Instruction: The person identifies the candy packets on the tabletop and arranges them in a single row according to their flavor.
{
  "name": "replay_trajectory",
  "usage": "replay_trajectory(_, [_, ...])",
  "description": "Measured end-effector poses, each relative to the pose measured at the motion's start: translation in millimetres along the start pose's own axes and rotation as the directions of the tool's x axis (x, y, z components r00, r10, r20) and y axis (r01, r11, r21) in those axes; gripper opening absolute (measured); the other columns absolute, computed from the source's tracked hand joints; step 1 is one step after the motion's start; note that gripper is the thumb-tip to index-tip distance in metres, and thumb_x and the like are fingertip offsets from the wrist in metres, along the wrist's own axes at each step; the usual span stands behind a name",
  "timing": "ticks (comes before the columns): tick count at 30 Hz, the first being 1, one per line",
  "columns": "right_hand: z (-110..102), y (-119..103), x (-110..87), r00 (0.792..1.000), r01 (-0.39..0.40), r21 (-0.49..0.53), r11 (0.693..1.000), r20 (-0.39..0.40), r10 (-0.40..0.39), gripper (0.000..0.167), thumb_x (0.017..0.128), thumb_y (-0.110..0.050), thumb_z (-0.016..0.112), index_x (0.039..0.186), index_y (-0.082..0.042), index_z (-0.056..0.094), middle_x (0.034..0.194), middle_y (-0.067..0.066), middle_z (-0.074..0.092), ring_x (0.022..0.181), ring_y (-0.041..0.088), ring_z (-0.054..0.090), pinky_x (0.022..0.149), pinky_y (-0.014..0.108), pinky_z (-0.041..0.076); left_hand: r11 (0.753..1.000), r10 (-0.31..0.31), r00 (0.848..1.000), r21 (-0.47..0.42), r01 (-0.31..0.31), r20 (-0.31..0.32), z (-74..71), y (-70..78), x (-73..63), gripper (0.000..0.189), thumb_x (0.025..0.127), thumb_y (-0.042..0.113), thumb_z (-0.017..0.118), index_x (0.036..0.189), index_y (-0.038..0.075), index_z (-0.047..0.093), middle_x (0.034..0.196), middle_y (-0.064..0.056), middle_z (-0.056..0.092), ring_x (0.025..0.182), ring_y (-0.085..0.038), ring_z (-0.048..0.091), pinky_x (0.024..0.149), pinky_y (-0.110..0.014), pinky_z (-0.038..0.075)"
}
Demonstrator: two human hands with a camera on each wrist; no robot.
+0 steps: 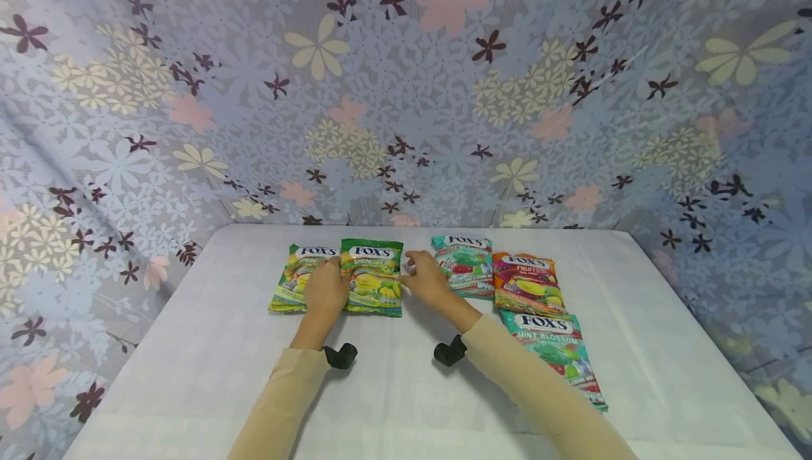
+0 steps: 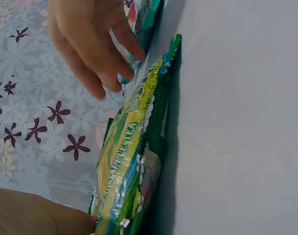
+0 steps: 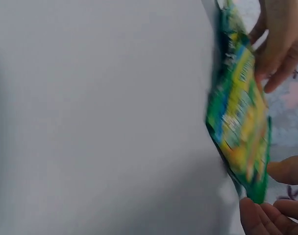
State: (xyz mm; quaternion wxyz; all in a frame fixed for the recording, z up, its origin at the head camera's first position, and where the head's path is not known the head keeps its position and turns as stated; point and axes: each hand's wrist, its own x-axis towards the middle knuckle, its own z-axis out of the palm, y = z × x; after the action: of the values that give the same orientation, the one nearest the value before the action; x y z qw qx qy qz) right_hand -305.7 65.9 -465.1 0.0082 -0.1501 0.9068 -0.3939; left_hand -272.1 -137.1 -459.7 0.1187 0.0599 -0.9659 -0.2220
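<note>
Two green Fox's Spring Tea candy bags lie side by side on the table: a left Spring Tea bag (image 1: 288,284) and a right Spring Tea bag (image 1: 374,280). My left hand (image 1: 326,291) rests where they meet, covering part of the left one, its thumb at the right bag's edge. In the left wrist view, a fingertip meets the bag (image 2: 124,171). My right hand (image 1: 428,280) is beside the right bag's right edge, fingers loosely bent. The right wrist view puts its thumb (image 3: 286,169) and fingers (image 3: 257,218) around that bag's near corner, blurred.
Right of my right hand lies a teal Mint Blossom bag (image 1: 466,270), with an orange Fruits bag (image 1: 526,280) next to it. Another Mint Blossom bag (image 1: 558,351) lies nearer, partly behind my right sleeve. Floral fabric (image 1: 406,94) rises behind the white table (image 1: 393,403).
</note>
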Motion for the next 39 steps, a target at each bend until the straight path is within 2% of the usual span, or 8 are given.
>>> replay_trajectory(5, [-28.9,11.4,-12.2,0.998,-0.014,0.057,0.998,-0.057,0.017,0.05,0.089,-0.005,0.068,0.134,0.007,0.05,0.116,0.022,0.057,0.094,0.031,0.061,0.072,0.04,0.053,0.995,0.068,0.992,-0.072,-0.076,-0.109,3.3,7.5,0.5,0.038,0.087,0.004,0.068,0.125,0.001,0.062,0.113,-0.024,0.061,0.086,-0.037,0.062,0.046,-0.039,0.046])
replay_trajectory(9, [-53.0,25.4,-20.6,0.995,-0.041,0.097,0.994,-0.086,0.049,0.049,0.09,-0.005,0.066,0.133,0.008,0.05,0.116,0.024,0.057,0.095,0.034,0.061,0.072,0.041,0.053,0.968,0.141,0.978,-0.183,-0.169,-0.155,6.5,21.1,1.4,0.035,0.088,0.0,0.065,0.122,-0.001,0.063,0.108,-0.021,0.062,0.084,-0.032,0.061,0.05,-0.035,0.046])
replay_trajectory(13, [-73.5,38.5,-25.7,0.992,-0.079,0.095,0.992,-0.091,0.088,0.05,0.091,-0.007,0.064,0.136,0.008,0.047,0.12,0.027,0.056,0.102,0.038,0.061,0.072,0.043,0.053,0.942,0.17,0.982,-0.278,-0.188,-0.086,7.1,39.7,3.9,0.033,0.091,0.001,0.061,0.124,-0.001,0.061,0.111,-0.02,0.061,0.064,-0.023,0.057,0.047,-0.034,0.043])
replay_trajectory(17, [-89.1,48.3,-29.0,0.988,-0.111,0.081,0.99,-0.102,0.119,0.051,0.092,-0.009,0.063,0.137,0.009,0.045,0.122,0.028,0.055,0.105,0.039,0.059,0.071,0.042,0.054,0.925,0.186,0.982,-0.332,-0.183,-0.023,11.8,53.8,9.6,0.03,0.093,0.004,0.059,0.122,-0.001,0.062,0.108,-0.017,0.063,0.069,-0.021,0.061,0.049,-0.031,0.044])
replay_trajectory(19, [-95.5,52.2,-30.2,0.985,-0.128,0.075,0.989,-0.103,0.135,0.052,0.093,-0.01,0.062,0.137,0.01,0.044,0.121,0.029,0.054,0.103,0.04,0.059,0.071,0.042,0.054,0.917,0.19,0.982,-0.357,-0.179,-0.004,15.1,59.6,12.6,0.028,0.094,0.004,0.059,0.122,-0.001,0.063,0.106,-0.016,0.064,0.071,-0.02,0.061,0.051,-0.03,0.045])
replay_trajectory(26, [-108.1,64.5,-32.2,0.974,-0.212,0.009,0.977,-0.083,0.212,0.054,0.095,-0.016,0.059,0.138,0.01,0.041,0.119,0.029,0.056,0.085,0.035,0.064,0.073,0.045,0.051,0.893,0.213,0.975,-0.416,-0.171,0.057,32.7,77.3,20.4,0.025,0.096,0.003,0.053,0.116,-0.006,0.066,0.101,-0.019,0.068,0.045,-0.016,0.044,0.045,-0.028,0.037])
replay_trajectory(32, [-112.7,69.8,-29.1,0.941,-0.333,0.027,0.943,-0.06,0.334,0.061,0.095,-0.02,0.06,0.141,0.011,0.034,0.117,0.029,0.057,0.082,0.031,0.064,0.072,0.043,0.051,0.886,0.23,0.965,-0.436,-0.156,0.123,53.7,91.9,21.5,0.024,0.092,0.002,0.057,0.111,-0.009,0.067,0.094,-0.018,0.069,0.077,-0.028,0.065,0.066,-0.038,0.052])
replay_trajectory(39, [-117.9,82.3,-27.5,0.914,-0.398,0.11,0.911,-0.029,0.404,0.053,0.095,-0.017,0.058,0.136,0.012,0.041,0.104,0.027,0.062,0.084,0.033,0.065,0.073,0.043,0.053,0.887,0.234,0.937,-0.452,-0.097,0.259,72.2,104.8,20.2,0.032,0.094,0.013,0.061,0.119,-0.007,0.064,0.102,-0.017,0.069,0.094,-0.031,0.065,0.08,-0.042,0.052])
